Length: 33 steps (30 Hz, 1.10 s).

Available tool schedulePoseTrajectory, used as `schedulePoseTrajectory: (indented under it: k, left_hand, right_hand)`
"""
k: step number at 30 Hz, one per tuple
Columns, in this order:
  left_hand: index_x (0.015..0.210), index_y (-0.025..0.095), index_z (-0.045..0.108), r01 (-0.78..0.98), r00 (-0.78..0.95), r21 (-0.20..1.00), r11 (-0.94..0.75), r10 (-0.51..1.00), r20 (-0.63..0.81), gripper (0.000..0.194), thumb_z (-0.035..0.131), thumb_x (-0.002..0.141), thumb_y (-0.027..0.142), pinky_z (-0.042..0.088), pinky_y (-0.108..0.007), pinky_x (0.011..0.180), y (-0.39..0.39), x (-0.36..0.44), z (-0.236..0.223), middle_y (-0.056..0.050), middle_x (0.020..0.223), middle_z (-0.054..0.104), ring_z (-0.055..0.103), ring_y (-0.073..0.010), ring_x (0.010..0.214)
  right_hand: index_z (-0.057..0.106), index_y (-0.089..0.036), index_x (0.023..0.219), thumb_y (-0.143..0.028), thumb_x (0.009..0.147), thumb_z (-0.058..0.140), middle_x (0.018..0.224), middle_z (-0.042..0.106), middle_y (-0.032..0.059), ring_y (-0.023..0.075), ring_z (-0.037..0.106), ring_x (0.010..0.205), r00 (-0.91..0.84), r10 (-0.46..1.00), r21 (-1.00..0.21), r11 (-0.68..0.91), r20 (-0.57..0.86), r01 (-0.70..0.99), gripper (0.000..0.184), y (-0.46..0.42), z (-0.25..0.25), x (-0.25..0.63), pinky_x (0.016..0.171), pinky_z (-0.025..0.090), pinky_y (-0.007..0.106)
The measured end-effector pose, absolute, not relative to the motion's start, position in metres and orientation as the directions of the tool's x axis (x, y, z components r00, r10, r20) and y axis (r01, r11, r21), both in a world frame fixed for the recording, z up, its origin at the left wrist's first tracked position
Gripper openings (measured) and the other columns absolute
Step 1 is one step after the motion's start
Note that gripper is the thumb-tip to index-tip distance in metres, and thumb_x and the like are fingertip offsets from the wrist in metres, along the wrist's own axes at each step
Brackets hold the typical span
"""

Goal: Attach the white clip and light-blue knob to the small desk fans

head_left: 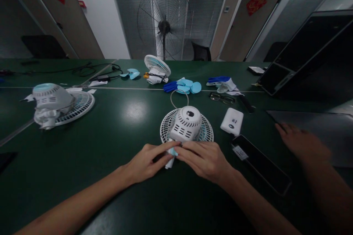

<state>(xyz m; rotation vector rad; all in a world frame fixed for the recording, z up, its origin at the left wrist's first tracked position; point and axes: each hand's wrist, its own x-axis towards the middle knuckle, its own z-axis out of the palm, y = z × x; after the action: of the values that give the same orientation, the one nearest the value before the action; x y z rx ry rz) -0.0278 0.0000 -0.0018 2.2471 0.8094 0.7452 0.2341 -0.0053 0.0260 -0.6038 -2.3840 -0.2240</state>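
A small white electric fan (186, 123) lies grille-down on the dark green table in front of me, its vented motor housing on top. Both my hands meet at its near side. Thumb and fingers of my left hand (150, 159) are closed around the fan's white stem or clip. Opposite it, my right hand (205, 158) pinches at the same spot, beside a small light-blue piece (173, 151) between the fingertips. A short white end (169, 163) sticks out below the hands. My fingers hide how the pieces join. A pale cord (171, 99) loops behind the housing.
Another fan (51, 99) lies at left; a third (157, 69) stands at the back. Light-blue blades (190, 86), gloves (224, 83) and glasses (222, 98) lie behind. A white power bank (232, 120) and black phone (261, 163) are right. Another person's hand (300, 141) rests far right.
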Motion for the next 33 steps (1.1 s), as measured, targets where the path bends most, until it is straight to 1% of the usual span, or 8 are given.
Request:
schedulePoseTrajectory:
  k: [3,6,9,12,18,27,31,33]
  left_hand:
    - [0.155,0.022,0.047,0.364,0.639,0.692,-0.624,0.708,0.301,0.047,0.052,0.109,0.031,0.049,-0.023,0.060,0.000,-0.028,-0.001,-0.001,0.086,0.074,0.063,-0.0113,0.061]
    - [0.153,0.021,0.049,0.367,0.629,0.684,-0.631,0.710,0.317,0.045,0.052,0.109,0.030,0.049,-0.022,0.060,-0.001,-0.027,0.001,-0.001,0.084,0.074,0.063,-0.0108,0.059]
    - [0.153,0.020,0.050,0.351,0.641,0.681,-0.643,0.695,0.326,0.045,0.051,0.109,0.030,0.051,-0.022,0.061,-0.001,-0.026,0.002,-0.002,0.084,0.073,0.064,-0.0113,0.061]
    - [0.154,0.020,0.048,0.338,0.641,0.689,-0.641,0.693,0.331,0.046,0.051,0.109,0.030,0.052,-0.022,0.060,-0.001,-0.026,0.002,-0.002,0.083,0.073,0.064,-0.0118,0.061]
    - [0.142,0.018,0.054,0.306,0.591,0.754,-0.581,0.737,0.328,0.037,0.055,0.106,0.030,0.056,-0.022,0.063,0.000,-0.028,-0.002,-0.005,0.094,0.076,0.070,-0.0135,0.068]
    - [0.141,0.020,0.054,0.362,0.579,0.742,-0.565,0.760,0.297,0.037,0.055,0.106,0.031,0.056,-0.022,0.064,-0.002,-0.028,0.000,-0.003,0.094,0.076,0.070,-0.0137,0.070]
    - [0.140,0.019,0.054,0.328,0.590,0.753,-0.570,0.746,0.308,0.036,0.055,0.107,0.031,0.056,-0.022,0.063,-0.001,-0.027,0.002,-0.002,0.089,0.076,0.070,-0.0134,0.068]
    - [0.140,0.019,0.055,0.323,0.598,0.754,-0.572,0.741,0.306,0.035,0.056,0.107,0.031,0.057,-0.022,0.065,0.000,-0.027,0.002,-0.003,0.091,0.076,0.071,-0.0140,0.070]
  right_hand:
    - [0.071,-0.017,0.103,-0.017,0.101,0.062,0.091,0.074,0.0021,0.0130,0.068,0.074,-0.604,0.433,-0.049,0.836,0.669,0.546,0.009,-0.007,0.023,0.225,0.063,0.053,0.028]
    - [0.068,-0.017,0.086,-0.021,0.103,0.059,0.079,0.070,0.0013,0.0131,0.063,0.065,-0.567,0.499,-0.069,0.787,0.656,0.614,0.020,-0.010,0.024,0.216,0.056,0.047,0.030]
    - [0.070,-0.016,0.104,-0.022,0.104,0.058,0.091,0.074,0.0029,0.0141,0.067,0.073,-0.607,0.464,-0.049,0.818,0.645,0.573,0.013,-0.011,0.027,0.221,0.058,0.050,0.030]
    - [0.066,-0.017,0.124,-0.017,0.104,0.058,0.107,0.076,0.0040,0.0141,0.071,0.083,-0.664,0.393,-0.006,0.863,0.637,0.505,0.022,-0.008,0.030,0.230,0.061,0.052,0.029]
    - [0.071,-0.017,0.101,-0.020,0.104,0.059,0.086,0.074,0.0014,0.0129,0.066,0.068,-0.553,0.483,-0.100,0.807,0.679,0.581,0.013,-0.009,0.028,0.220,0.059,0.050,0.029]
    - [0.067,-0.018,0.082,-0.026,0.106,0.053,0.072,0.067,0.0010,0.0131,0.060,0.058,-0.467,0.586,-0.207,0.742,0.662,0.638,0.030,-0.018,0.022,0.207,0.053,0.040,0.030]
    - [0.071,-0.018,0.106,-0.026,0.104,0.058,0.084,0.072,0.0017,0.0136,0.064,0.064,-0.523,0.551,-0.173,0.778,0.650,0.605,0.015,-0.016,0.027,0.219,0.057,0.046,0.030]
    - [0.067,-0.019,0.125,-0.019,0.104,0.056,0.094,0.075,0.0024,0.0139,0.067,0.071,-0.632,0.467,-0.086,0.840,0.618,0.536,0.024,-0.012,0.029,0.228,0.058,0.048,0.030]
